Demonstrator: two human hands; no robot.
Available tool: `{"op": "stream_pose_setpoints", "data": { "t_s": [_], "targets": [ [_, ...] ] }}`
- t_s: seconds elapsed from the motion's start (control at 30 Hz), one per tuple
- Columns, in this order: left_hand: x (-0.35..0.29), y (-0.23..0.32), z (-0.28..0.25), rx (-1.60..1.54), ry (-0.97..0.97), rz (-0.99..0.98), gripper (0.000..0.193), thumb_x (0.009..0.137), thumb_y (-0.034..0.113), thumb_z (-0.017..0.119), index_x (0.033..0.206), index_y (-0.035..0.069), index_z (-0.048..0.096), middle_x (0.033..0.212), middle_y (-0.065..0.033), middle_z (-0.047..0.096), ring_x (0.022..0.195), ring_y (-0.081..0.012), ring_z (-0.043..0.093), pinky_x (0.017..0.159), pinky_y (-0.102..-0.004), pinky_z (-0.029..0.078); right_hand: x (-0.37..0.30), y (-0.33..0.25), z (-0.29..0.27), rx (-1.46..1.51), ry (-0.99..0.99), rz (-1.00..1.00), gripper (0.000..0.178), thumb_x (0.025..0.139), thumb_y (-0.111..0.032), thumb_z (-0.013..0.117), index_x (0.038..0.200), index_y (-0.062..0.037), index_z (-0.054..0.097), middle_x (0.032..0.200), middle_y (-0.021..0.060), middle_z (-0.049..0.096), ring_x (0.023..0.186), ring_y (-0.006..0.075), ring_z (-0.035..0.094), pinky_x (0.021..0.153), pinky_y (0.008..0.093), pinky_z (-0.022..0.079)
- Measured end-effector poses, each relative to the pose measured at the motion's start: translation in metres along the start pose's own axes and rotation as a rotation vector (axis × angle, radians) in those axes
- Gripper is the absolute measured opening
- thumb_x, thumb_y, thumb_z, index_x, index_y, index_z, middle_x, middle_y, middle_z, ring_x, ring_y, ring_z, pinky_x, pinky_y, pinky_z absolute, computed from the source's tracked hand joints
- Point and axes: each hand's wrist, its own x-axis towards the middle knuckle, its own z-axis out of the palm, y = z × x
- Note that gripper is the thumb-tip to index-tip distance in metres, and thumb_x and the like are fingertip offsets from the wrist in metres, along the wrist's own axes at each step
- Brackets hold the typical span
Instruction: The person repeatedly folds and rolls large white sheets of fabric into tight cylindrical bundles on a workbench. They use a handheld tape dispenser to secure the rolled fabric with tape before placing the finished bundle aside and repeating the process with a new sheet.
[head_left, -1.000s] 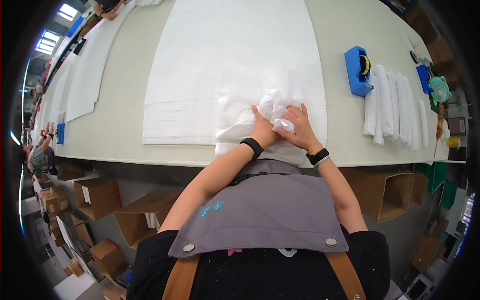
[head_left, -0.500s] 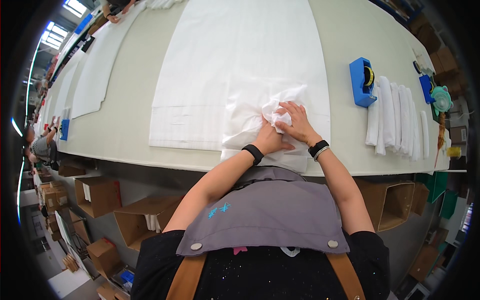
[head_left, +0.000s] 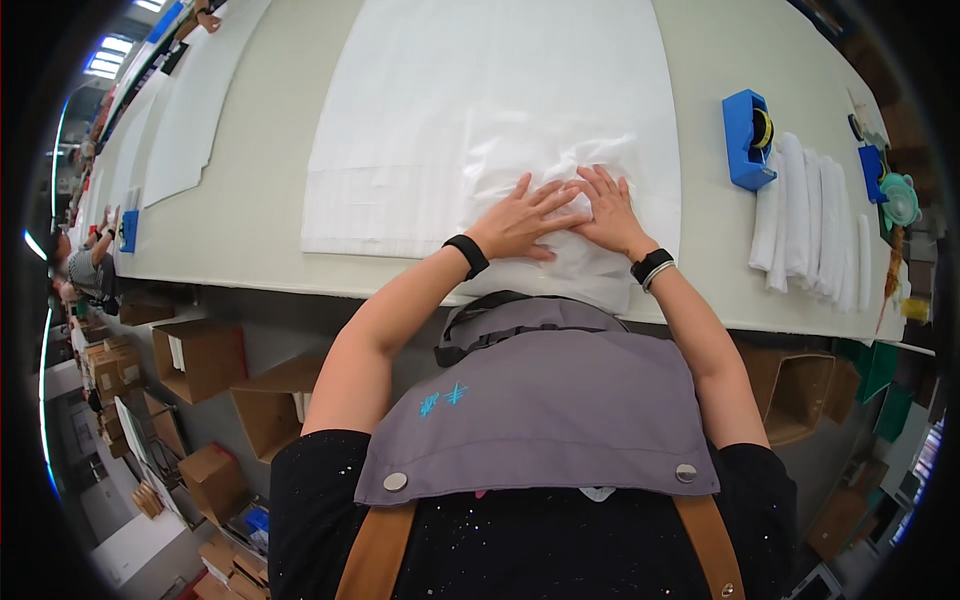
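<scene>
A thin, wrinkled translucent white sheet (head_left: 590,280) lies at the near edge of the table, over the right part of a large flat white sheet (head_left: 400,110). My left hand (head_left: 522,220) rests palm down on the thin sheet, fingers spread and pointing right. Beside it, my right hand (head_left: 610,213) also presses flat on the sheet, its fingers apart and pointing away from me. The fingertips of both hands meet or slightly overlap. Whatever lies under my palms is hidden.
On the right stands a blue tape dispenser (head_left: 742,140) beside several rolled white sheets (head_left: 800,215). A second blue dispenser (head_left: 872,172) and a turquoise object (head_left: 900,200) are farther right. Cardboard boxes (head_left: 205,355) sit below the table edge. Another person (head_left: 95,270) is at the far left.
A crumpled white bunch between my hands is now pressed down. Both hands have flattened, with the left turned across the sheet. The view has shifted slightly.
</scene>
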Motion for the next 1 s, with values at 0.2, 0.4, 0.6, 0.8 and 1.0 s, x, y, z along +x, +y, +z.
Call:
{"op": "stream_pose_setpoints", "data": {
  "t_s": [0.2,0.4,0.6,0.8,1.0],
  "targets": [
    [0.013,-0.009,0.016,-0.156,0.01,-0.072,0.066,0.077,0.032,0.075,0.137,0.027,0.048,0.139,-0.0014,0.05,0.13,-0.0228,0.043,0.104,-0.0429,0.039,0.004,0.027,-0.051,0.933,-0.303,0.141,0.075,0.088,-0.025,0.064,0.151,-0.0103,0.026,0.15,0.0099,0.041,0.139,0.0266,0.037,0.113,0.0326,0.029],
    [0.029,-0.018,0.015,-0.498,-0.043,-0.241,0.045,0.076,0.014,0.075,0.118,0.025,0.067,0.127,0.001,0.058,0.122,-0.0224,0.048,0.102,-0.0405,0.039,-0.076,0.038,-0.083,-0.076,-0.009,-0.192,0.094,0.073,-0.028,0.08,0.15,-0.0144,0.029,0.154,0.0074,0.033,0.143,0.0255,0.029,0.116,0.0455,0.025],
    [0.042,-0.031,0.021,-0.622,-0.123,-0.31,0.039,0.072,0.016,0.077,0.111,0.019,0.071,0.122,-0.0003,0.06,0.12,-0.0236,0.048,0.103,-0.0413,0.038,-0.037,0.007,-0.033,-0.057,0.019,-0.355,0.091,0.067,-0.014,0.08,0.147,-0.0196,0.036,0.15,0.0055,0.037,0.138,0.0275,0.037,0.113,0.0485,0.031],
    [0.048,-0.04,0.023,-0.769,-0.051,-0.353,0.038,0.067,0.008,0.078,0.104,0.009,0.073,0.111,-0.0135,0.067,0.103,-0.0322,0.062,0.091,-0.0388,0.05,-0.019,-0.002,-0.03,-0.059,0.102,-0.526,0.081,0.063,0.004,0.07,0.136,-0.023,0.049,0.131,0.0075,0.052,0.112,0.0304,0.055,0.094,0.0379,0.049],
    [0.052,-0.046,0.014,-0.912,-0.116,-0.464,0.054,0.064,0.015,0.081,0.116,0.01,0.067,0.114,-0.0131,0.067,0.104,-0.0286,0.063,0.092,-0.0375,0.05,-0.001,-0.001,-0.035,0.189,-0.029,-0.301,0.045,0.072,0.004,0.069,0.113,-0.0155,0.068,0.108,0.0063,0.066,0.097,0.0257,0.063,0.087,0.0337,0.051]
  ]
}}
